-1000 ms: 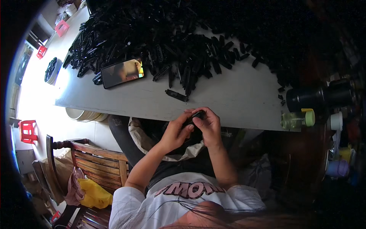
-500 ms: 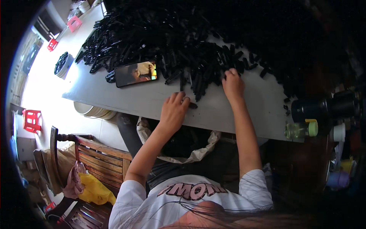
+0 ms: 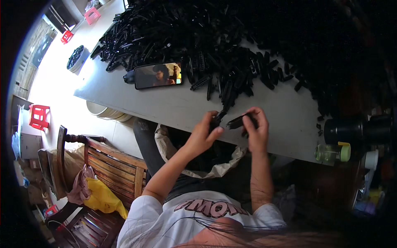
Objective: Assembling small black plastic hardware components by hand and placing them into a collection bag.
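Note:
Just over the near edge of the table, my right hand (image 3: 258,131) pinches a long black plastic piece (image 3: 236,122) between thumb and fingers, its tip pointing left. Facing it, my left hand (image 3: 202,134) is curled round another small black piece (image 3: 216,120), partly hidden by the fingers. A narrow gap separates the two pieces. Beyond my hands spreads a large heap of similar black plastic pieces (image 3: 165,39), with a few strays along its near edge. A phone (image 3: 159,76) playing a video lies flat at the heap's front left.
Below the table edge, an open pale sack (image 3: 221,168) sits at my lap. A green-lidded bottle (image 3: 331,152) and a black cylinder (image 3: 345,130) stand at the right. Buckets (image 3: 101,110), a red stool (image 3: 39,117) and a wooden chair (image 3: 115,165) are on the left.
My right hand has drawn back from the heap toward my left hand, bringing a long black piece. My left hand has shifted right and lifted a small black piece. The view has shifted slightly.

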`<state>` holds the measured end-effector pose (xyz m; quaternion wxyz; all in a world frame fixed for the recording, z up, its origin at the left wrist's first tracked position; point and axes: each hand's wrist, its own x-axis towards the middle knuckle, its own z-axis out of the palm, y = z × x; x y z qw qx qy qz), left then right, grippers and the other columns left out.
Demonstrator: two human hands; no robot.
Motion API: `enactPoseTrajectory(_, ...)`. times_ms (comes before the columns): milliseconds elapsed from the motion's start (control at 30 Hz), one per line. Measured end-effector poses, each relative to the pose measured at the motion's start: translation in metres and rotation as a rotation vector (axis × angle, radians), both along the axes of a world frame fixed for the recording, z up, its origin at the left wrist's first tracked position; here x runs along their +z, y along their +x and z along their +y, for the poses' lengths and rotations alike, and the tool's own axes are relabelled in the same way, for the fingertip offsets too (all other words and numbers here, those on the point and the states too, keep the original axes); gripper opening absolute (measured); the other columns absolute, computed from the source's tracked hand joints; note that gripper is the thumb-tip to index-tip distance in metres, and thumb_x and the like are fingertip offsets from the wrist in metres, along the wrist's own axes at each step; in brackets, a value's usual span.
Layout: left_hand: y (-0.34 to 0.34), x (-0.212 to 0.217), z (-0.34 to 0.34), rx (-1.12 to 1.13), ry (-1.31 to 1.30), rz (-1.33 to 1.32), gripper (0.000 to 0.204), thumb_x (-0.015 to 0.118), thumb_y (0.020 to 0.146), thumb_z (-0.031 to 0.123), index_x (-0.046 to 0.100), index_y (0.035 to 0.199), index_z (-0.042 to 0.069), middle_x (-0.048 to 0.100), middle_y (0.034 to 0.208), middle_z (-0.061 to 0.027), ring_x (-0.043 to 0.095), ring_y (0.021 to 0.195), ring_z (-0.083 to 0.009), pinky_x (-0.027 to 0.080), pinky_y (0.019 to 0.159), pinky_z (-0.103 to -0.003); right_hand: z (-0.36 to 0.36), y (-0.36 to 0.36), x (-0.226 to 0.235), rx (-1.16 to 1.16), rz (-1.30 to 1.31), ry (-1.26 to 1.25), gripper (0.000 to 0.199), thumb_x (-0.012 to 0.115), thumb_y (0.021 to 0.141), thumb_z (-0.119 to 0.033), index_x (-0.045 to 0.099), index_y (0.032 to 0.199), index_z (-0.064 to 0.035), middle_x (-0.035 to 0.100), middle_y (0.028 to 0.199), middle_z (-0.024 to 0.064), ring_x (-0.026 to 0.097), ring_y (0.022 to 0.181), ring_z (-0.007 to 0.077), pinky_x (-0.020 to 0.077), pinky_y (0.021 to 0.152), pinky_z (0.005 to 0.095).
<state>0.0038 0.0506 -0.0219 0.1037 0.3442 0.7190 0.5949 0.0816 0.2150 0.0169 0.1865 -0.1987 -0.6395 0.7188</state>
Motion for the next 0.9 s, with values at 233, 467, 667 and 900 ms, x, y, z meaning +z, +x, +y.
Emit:
enactPoseTrajectory(233, 0.011, 0.009, 0.002, -0.167, -0.003, -0.195, 0.040, 0.060, 0.084, 0.018, 0.045, 0.115, -0.003, 0.059, 0.077, -0.0167, 0.059, 0.069, -0.0212, 0.046, 0.062, -0.032, -0.030, 0.009, -0.008, 0.043, 0.143, 0.377, 0.026, 0.064, 0.080, -0.007, 0.051, 0.103, -0.0027, 0.057, 0.090, 0.0049, 0.053, 0.081, 0.0127, 0.0441, 0.071, 0.0254)
enactPoseTrajectory(467, 0.017, 0.015, -0.007, -0.382, 0.155, -0.426, 0.038, 0.057, 0.084, 0.004, 0.045, 0.120, -0.003, 0.060, 0.080, -0.0059, 0.059, 0.071, -0.0128, 0.048, 0.065, -0.026, -0.023, 0.017, -0.012, 0.181, 0.054, 0.106, 0.034, 0.075, 0.070, -0.014, 0.059, 0.098, -0.0014, 0.058, 0.101, 0.0061, 0.054, 0.083, 0.0135, 0.0454, 0.071, 0.0287)
enactPoseTrajectory(667, 0.017, 0.004, -0.005, -0.353, 0.106, -0.457, 0.035, 0.058, 0.084, 0.008, 0.050, 0.117, 0.000, 0.063, 0.083, -0.0100, 0.061, 0.073, -0.0160, 0.049, 0.064, -0.028, -0.028, 0.017, -0.032, 0.113, 0.083, -0.091, 0.019, 0.068, 0.077, -0.016, 0.059, 0.088, -0.0040, 0.060, 0.086, 0.0030, 0.053, 0.076, 0.0093, 0.0443, 0.069, 0.0259)
enactPoseTrajectory(900, -0.056, 0.015, 0.013, 0.265, -0.206, 0.327, 0.026, 0.059, 0.082, 0.015, 0.056, 0.106, 0.007, 0.056, 0.090, -0.0137, 0.057, 0.070, -0.0301, 0.046, 0.064, -0.038, 0.044, -0.037, -0.019, -0.149, -0.057, 0.640, 0.013, 0.064, 0.076, -0.008, 0.052, 0.079, -0.0044, 0.058, 0.087, 0.0071, 0.057, 0.077, 0.0187, 0.0462, 0.067, 0.0318)
